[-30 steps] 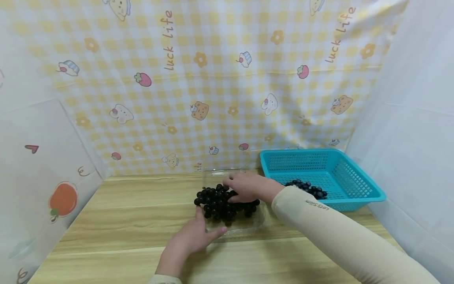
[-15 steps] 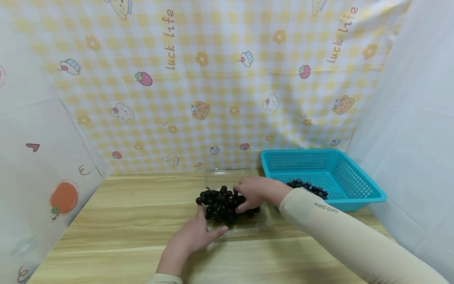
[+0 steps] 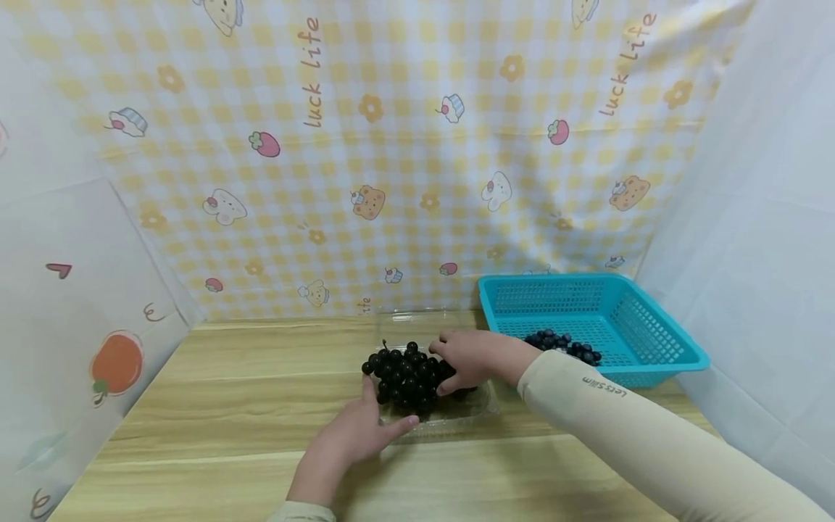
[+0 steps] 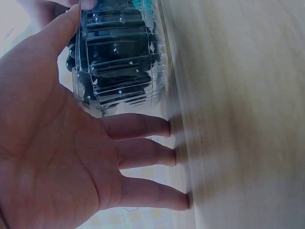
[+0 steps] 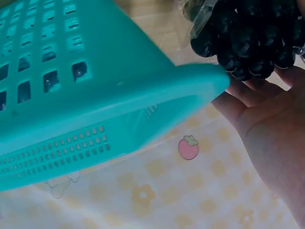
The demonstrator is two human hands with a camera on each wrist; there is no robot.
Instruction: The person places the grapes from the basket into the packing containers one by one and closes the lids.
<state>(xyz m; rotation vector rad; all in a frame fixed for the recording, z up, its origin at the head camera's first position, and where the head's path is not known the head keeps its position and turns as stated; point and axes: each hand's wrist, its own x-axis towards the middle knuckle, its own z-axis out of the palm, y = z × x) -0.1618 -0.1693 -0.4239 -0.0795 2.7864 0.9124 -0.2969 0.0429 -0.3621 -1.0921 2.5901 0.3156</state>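
A bunch of dark grapes [image 3: 406, 380] lies heaped in a clear plastic box [image 3: 450, 428] whose lid [image 3: 417, 319] stands up behind. My left hand [image 3: 355, 431] is at the box's near left corner, thumb along the front rim. In the left wrist view this hand [image 4: 62, 148] has its fingers spread straight, several tips on the table beside the ribbed box wall [image 4: 119, 62]. My right hand [image 3: 479, 355] holds the right part of the bunch. In the right wrist view its fingers [image 5: 252, 95] curl behind the grapes [image 5: 248, 36]; the thumb is mostly cut off.
A turquoise perforated basket [image 3: 675, 355] stands right of the box, with more dark grapes [image 3: 564, 346] inside. Its rim [image 5: 200, 78] comes close to my right hand. A yellow checked cloth [image 3: 404, 159] hangs behind the wooden table [image 3: 228, 406].
My right hand has shifted to the right over the bunch, and the grapes have moved slightly right. A stem now sticks up at the back left. The left hand stays in place.
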